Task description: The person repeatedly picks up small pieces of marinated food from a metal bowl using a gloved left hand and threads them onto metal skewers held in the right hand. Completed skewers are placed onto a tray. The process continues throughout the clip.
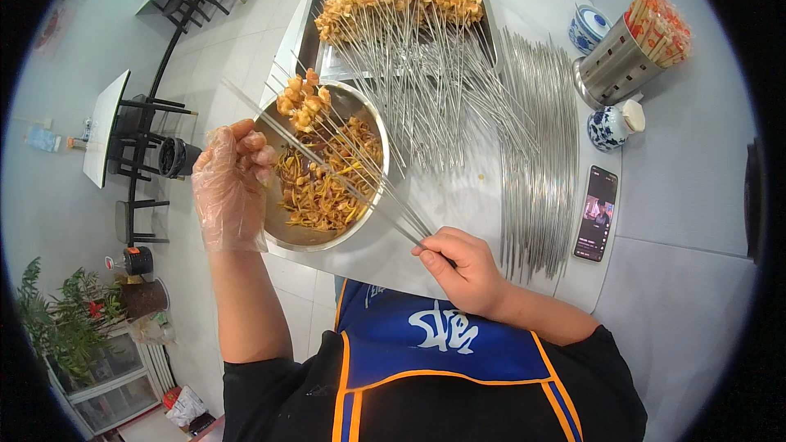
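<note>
My left hand [232, 187], in a clear plastic glove, is raised at the left rim of a steel bowl [384, 159], its fingers curled near the metal skewers. Whether it pinches anything cannot be told. The bowl holds marinated meat pieces [331, 196] with yellow-green strips in dark sauce. My bare right hand [460, 264] is closed on the lower ends of several metal skewers [393, 193]. Some of these carry clumps of meat [304, 100] near their tips, above the bowl's upper left; others look bare. Beyond the bowl, a steel tray [496, 43] holds many loaded skewers [399, 3].
Bare metal skewers [540, 159] lie in a thick row on the white table [454, 196]. Along the right stand a lidded porcelain jar [592, 21], a steel holder [617, 64] with wrapped chopsticks, a small porcelain jar [608, 129] and a phone [595, 213] with its screen lit.
</note>
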Demonstrator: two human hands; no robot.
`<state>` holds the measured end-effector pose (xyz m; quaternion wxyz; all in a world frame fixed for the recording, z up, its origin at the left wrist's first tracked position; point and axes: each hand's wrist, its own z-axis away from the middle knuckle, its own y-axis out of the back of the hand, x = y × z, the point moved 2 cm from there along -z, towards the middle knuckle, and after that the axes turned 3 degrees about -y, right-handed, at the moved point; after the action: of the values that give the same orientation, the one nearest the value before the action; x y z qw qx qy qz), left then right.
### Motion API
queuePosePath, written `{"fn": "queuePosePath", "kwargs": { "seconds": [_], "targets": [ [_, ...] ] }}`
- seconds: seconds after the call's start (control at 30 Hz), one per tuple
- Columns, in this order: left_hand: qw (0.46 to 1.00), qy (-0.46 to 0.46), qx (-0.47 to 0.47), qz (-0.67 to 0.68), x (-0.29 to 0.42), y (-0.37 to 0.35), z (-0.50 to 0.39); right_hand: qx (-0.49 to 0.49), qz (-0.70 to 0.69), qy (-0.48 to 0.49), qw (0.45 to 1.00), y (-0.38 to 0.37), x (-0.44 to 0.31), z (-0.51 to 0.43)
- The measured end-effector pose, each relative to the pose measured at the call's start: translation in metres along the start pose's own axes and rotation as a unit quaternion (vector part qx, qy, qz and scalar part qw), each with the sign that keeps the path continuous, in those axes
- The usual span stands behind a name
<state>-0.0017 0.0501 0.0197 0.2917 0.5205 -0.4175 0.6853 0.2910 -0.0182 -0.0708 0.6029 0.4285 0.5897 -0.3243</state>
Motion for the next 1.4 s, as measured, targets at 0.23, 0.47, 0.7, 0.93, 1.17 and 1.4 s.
{"fn": "queuePosePath", "kwargs": {
  "seconds": [0.23, 0.47, 0.7, 0.93, 1.17, 1.4],
  "targets": [
    [0.999, -0.007, 0.017, -0.033, -0.002, 0.011, -0.005, -0.012, 0.033, 0.021, 0.999, 0.001, -0.004, -0.002],
    [1.0, -0.021, 0.011, -0.019, 0.0, 0.009, -0.001, 0.002, 0.02, 0.008, 1.0, 0.0, -0.001, -0.001],
    [1.0, -0.015, -0.02, -0.01, 0.003, 0.01, -0.002, 0.03, -0.005, 0.0, 1.0, 0.0, 0.002, -0.001],
    [0.805, -0.029, -0.238, -0.543, 0.0, 0.012, 0.012, 0.048, -0.021, -0.012, 0.999, 0.001, 0.001, 0.0],
    [0.493, 0.038, -0.35, -0.795, -0.023, -0.001, 0.015, 0.039, -0.009, -0.005, 0.999, 0.004, 0.0, 0.0],
    [0.534, -0.041, -0.288, -0.794, -0.039, -0.012, 0.009, 0.055, -0.008, -0.001, 0.998, 0.003, -0.001, 0.0]
  ]
}}
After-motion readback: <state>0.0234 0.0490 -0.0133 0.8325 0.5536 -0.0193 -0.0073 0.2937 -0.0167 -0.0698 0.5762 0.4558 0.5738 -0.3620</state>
